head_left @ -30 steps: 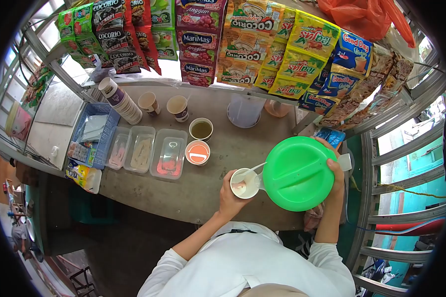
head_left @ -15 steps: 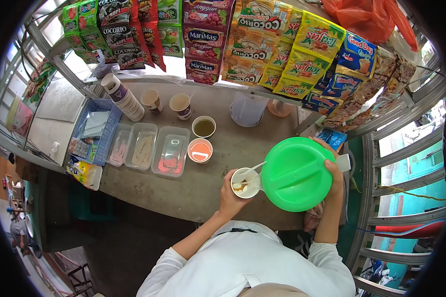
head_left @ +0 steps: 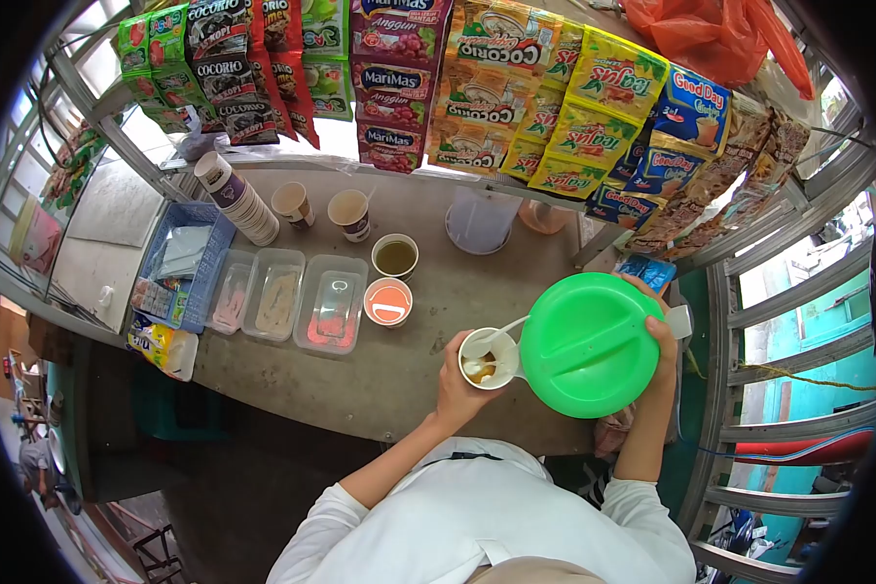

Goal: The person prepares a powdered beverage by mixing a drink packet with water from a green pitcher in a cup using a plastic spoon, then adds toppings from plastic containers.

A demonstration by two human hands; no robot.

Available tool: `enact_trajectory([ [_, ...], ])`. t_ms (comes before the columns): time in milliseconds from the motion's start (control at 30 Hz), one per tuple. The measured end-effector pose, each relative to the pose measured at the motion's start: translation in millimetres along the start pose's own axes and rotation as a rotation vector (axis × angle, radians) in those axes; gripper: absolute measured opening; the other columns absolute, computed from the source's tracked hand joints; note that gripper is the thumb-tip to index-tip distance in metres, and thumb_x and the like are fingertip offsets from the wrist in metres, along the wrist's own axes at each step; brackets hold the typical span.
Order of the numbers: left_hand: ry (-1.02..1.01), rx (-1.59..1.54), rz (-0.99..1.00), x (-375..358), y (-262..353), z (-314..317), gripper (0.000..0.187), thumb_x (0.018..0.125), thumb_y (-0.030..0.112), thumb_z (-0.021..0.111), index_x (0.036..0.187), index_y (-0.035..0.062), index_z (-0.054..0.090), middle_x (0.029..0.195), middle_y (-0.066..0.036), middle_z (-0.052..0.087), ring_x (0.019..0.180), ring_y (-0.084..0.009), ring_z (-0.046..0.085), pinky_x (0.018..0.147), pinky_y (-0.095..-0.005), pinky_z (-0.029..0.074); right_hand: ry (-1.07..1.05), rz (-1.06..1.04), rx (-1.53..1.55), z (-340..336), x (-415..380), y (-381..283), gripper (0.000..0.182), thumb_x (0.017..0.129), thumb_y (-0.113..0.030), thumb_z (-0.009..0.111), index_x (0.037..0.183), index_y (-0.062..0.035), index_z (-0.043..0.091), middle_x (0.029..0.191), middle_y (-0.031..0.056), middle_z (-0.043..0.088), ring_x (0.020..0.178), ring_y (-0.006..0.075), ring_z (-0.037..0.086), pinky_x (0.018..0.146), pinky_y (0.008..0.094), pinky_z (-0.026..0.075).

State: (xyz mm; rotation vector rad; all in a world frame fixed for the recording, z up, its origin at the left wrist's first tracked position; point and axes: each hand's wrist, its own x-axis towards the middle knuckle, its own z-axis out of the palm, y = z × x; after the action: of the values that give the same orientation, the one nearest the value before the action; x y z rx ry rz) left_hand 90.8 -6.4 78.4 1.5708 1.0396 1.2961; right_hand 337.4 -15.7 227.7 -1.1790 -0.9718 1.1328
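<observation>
My left hand (head_left: 454, 394) is closed around a white paper cup (head_left: 471, 346). A pale plastic spoon (head_left: 496, 333) leans in the cup, and something brown and white shows at the bottom. With my right hand (head_left: 663, 336) I grip a pitcher with a round green lid (head_left: 590, 345), near its white handle (head_left: 678, 321). The pitcher's spout meets the cup's right rim. Its body is mostly hidden under the lid, and I cannot make out a stream of liquid.
Behind the cup stand an orange drink (head_left: 388, 302) and a dark greenish drink (head_left: 395, 257) in paper cups. Clear tubs (head_left: 331, 336), a blue basket (head_left: 210, 273) and a cup stack (head_left: 243, 202) fill the left side. Drink sachets (head_left: 477, 97) hang above the back edge.
The cup and pitcher have shifted slightly right in view, while the counter items have drifted slightly left. The spoon and the brown and white contents sit differently in the cup.
</observation>
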Motion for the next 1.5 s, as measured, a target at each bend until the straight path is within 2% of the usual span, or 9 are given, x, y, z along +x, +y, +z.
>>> enact_trajectory([
  [567, -0.018, -0.013, 0.018, 5, 8, 6, 0.09, 0.06, 0.014, 0.089, 0.13, 0.0056, 0.034, 0.115, -0.013, 0.06, 0.104, -0.0236, 0.062, 0.089, -0.0347, 0.05, 0.007, -0.008, 0.041, -3, -2, -2, 0.073, 0.074, -0.041, 0.06, 0.13, 0.0046, 0.047, 0.129, 0.0199, 0.054, 0.114, 0.0288, 0.056, 0.098, 0.0384, 0.044],
  [667, -0.018, -0.034, 0.021, 5, 10, 7, 0.088, 0.061, 0.014, 0.089, 0.13, 0.0062, 0.035, 0.115, -0.013, 0.06, 0.104, -0.0245, 0.062, 0.089, -0.0353, 0.05, -0.002, -0.067, 0.066, -5, -1, -1, 0.07, 0.076, -0.035, 0.059, 0.129, 0.0085, 0.048, 0.126, 0.0219, 0.056, 0.109, 0.0267, 0.059, 0.094, 0.0344, 0.046],
  [800, -0.005, -0.041, 0.019, 7, 13, 9, 0.084, 0.062, 0.015, 0.088, 0.128, 0.0074, 0.037, 0.115, -0.013, 0.059, 0.104, -0.0267, 0.061, 0.088, -0.0369, 0.05, 0.089, -0.059, 0.14, -4, -4, -1, 0.071, 0.077, -0.039, 0.058, 0.131, 0.005, 0.046, 0.126, 0.0207, 0.055, 0.11, 0.0282, 0.058, 0.095, 0.0376, 0.046],
  [967, -0.021, 0.02, 0.024, 7, 6, 8, 0.089, 0.06, 0.017, 0.09, 0.129, 0.0056, 0.034, 0.115, -0.012, 0.06, 0.103, -0.0242, 0.062, 0.089, -0.0351, 0.051, -0.02, -0.061, 0.222, -47, 5, 10, 0.072, 0.08, -0.044, 0.054, 0.136, -0.0002, 0.041, 0.125, 0.0184, 0.055, 0.112, 0.0285, 0.056, 0.096, 0.0408, 0.046],
  [1167, -0.105, 0.025, 0.041, -7, -13, -8, 0.087, 0.059, 0.019, 0.09, 0.126, 0.0073, 0.035, 0.114, -0.013, 0.06, 0.103, -0.0254, 0.063, 0.089, -0.0356, 0.051, 0.108, -0.082, 0.391, -106, 24, 27, 0.068, 0.087, -0.047, 0.046, 0.137, -0.0012, 0.042, 0.126, 0.0163, 0.055, 0.111, 0.0276, 0.057, 0.095, 0.0401, 0.046],
  [1267, -0.125, -0.002, 0.015, -18, -25, -16, 0.085, 0.059, 0.021, 0.091, 0.123, 0.0075, 0.036, 0.113, -0.012, 0.062, 0.102, -0.0248, 0.064, 0.088, -0.0351, 0.052, 0.142, -0.055, 0.467, -119, 26, 29, 0.062, 0.091, -0.044, 0.044, 0.136, -0.0023, 0.044, 0.123, 0.0134, 0.057, 0.106, 0.0229, 0.059, 0.091, 0.0363, 0.049],
  [1367, -0.135, 0.017, -0.027, -27, -37, -21, 0.086, 0.058, 0.02, 0.091, 0.123, 0.0065, 0.036, 0.113, -0.012, 0.062, 0.101, -0.0247, 0.064, 0.088, -0.0349, 0.052, 0.01, -0.003, 0.465, -135, 29, 31, 0.06, 0.094, -0.048, 0.042, 0.132, -0.0021, 0.047, 0.121, 0.0112, 0.058, 0.105, 0.0205, 0.059, 0.09, 0.0339, 0.049],
  [1467, -0.114, 0.019, 0.042, -33, -50, -22, 0.085, 0.058, 0.02, 0.091, 0.122, 0.0055, 0.038, 0.114, -0.012, 0.062, 0.102, -0.0239, 0.064, 0.088, -0.0347, 0.052, 0.37, 0.089, 0.034, -198, 18, 58, 0.062, 0.095, -0.053, 0.039, 0.129, -0.0016, 0.05, 0.118, 0.0098, 0.059, 0.103, 0.0198, 0.06, 0.088, 0.0324, 0.049],
  [1500, -0.106, 0.025, 0.037, -36, -56, -23, 0.085, 0.057, 0.02, 0.091, 0.122, 0.0054, 0.038, 0.114, -0.012, 0.062, 0.102, -0.0238, 0.064, 0.088, -0.0347, 0.052, 0.416, 0.095, 0.065, -189, 10, 54, 0.063, 0.096, -0.054, 0.039, 0.129, -0.0016, 0.05, 0.118, 0.0098, 0.059, 0.103, 0.02, 0.059, 0.089, 0.0323, 0.048],
])
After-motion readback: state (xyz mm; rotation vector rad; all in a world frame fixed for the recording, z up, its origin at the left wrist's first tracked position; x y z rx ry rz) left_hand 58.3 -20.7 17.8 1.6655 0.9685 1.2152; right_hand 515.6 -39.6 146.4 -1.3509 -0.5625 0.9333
